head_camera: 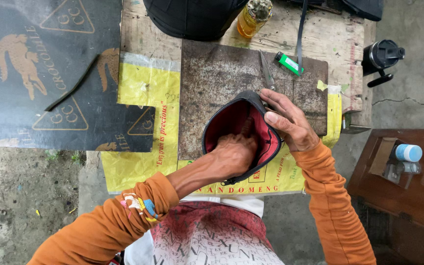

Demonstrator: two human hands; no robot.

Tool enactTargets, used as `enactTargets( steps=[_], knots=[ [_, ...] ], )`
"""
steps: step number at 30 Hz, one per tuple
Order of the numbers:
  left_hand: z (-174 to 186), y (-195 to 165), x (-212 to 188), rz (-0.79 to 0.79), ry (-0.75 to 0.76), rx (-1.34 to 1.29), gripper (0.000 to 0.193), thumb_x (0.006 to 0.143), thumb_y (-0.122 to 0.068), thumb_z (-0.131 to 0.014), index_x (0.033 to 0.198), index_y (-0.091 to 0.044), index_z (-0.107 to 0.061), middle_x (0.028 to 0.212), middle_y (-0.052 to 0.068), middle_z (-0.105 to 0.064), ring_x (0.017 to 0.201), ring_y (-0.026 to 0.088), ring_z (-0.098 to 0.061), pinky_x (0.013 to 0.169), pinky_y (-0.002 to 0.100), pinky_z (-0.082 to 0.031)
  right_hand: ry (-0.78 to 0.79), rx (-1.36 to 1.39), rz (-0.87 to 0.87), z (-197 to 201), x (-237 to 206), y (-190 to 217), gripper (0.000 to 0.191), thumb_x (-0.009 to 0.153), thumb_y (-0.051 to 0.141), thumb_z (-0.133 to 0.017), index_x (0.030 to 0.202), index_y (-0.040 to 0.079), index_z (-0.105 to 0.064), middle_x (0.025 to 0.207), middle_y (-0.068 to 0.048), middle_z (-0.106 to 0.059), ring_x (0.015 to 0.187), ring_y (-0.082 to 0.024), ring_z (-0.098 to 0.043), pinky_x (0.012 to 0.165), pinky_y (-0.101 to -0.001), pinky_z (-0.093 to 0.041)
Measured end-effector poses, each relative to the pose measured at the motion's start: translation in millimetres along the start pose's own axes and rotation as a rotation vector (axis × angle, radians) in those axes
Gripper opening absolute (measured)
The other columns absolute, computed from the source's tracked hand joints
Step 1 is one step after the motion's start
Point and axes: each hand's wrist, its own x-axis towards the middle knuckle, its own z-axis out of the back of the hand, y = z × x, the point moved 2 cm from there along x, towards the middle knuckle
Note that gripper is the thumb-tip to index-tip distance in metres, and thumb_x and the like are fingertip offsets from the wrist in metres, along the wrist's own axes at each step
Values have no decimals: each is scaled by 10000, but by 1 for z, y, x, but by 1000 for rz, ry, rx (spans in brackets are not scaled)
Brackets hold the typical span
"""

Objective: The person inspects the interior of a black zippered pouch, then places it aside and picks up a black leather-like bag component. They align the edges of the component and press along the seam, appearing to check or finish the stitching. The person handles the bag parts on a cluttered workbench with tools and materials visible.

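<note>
Resting on a rusty metal plate [212,78], a black pouch with red lining [266,142] is gripped at its rim by the right hand [288,122]; the left hand [234,152] is curled inside it. Scissors [267,71] and a green lighter [289,63] lie near.

Worn wooden bench [342,37]: rusty metal plate [212,78] at centre; yellow sack [145,98] under its left edge, green lighter [289,63] on its upper right.

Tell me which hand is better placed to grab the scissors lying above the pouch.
Right, probably. The right hand grips the rim of the red-lined pouch just below the scissors on the rusty plate. The left hand is pushed inside the pouch and would have to come out first.
</note>
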Motion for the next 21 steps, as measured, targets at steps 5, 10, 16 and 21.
enactTargets(
  steps=[5,10,16,21],
  knots=[
    [-6,5,1,-78,-180,75,290,838,-143,-584,1093,-32,-665,1193,206,-676,1041,376,-693,782,523,-562,5,-20,7,3,2,-5,832,890,341,-692,1550,-42,-360,1595,-213,-440,1495,-267,-404,1220,-368,-311],
    [-4,0,4,-38,-157,177,357,771,-130,-602,1105,-28,-674,1352,294,-573,963,352,-710,683,478,-587,16,57,-3,7,4,-12,834,887,305,-701,1553,-41,-337,1604,-208,-415,1480,-266,-392,1217,-376,-309],
    [-13,2,9,-27,-99,166,403,840,-153,-584,1209,-6,-649,1309,271,-615,1007,359,-707,734,501,-573,20,-4,27,17,4,-20,797,909,302,-668,1555,-44,-355,1601,-223,-425,1514,-267,-372,1224,-368,-297],
    [-18,7,11,-83,-188,179,531,809,-157,-592,1285,74,-551,1315,337,-575,955,400,-708,741,529,-564,17,8,25,19,5,-24,791,912,316,-663,1550,-42,-361,1596,-227,-427,1515,-276,-368,1225,-368,-290]
  ],
)
